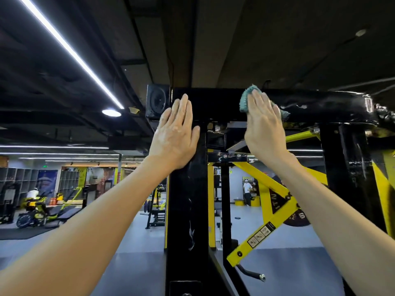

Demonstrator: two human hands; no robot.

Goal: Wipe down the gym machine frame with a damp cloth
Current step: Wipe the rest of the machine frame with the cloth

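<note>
- Up on the top bar (320,104), your right hand (264,127) presses the blue-green cloth (245,100) flat, fingers straight.
- That bar runs sideways; most of it lies right of the cloth, so sliding right looks best.
- Your left hand (176,135) rests flat on the post (188,210), holding nothing.

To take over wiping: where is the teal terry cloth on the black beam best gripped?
Likely pinch the teal terry cloth at its bunched left edge, from the left: there it sticks out past the right hand covering the rest.
</note>
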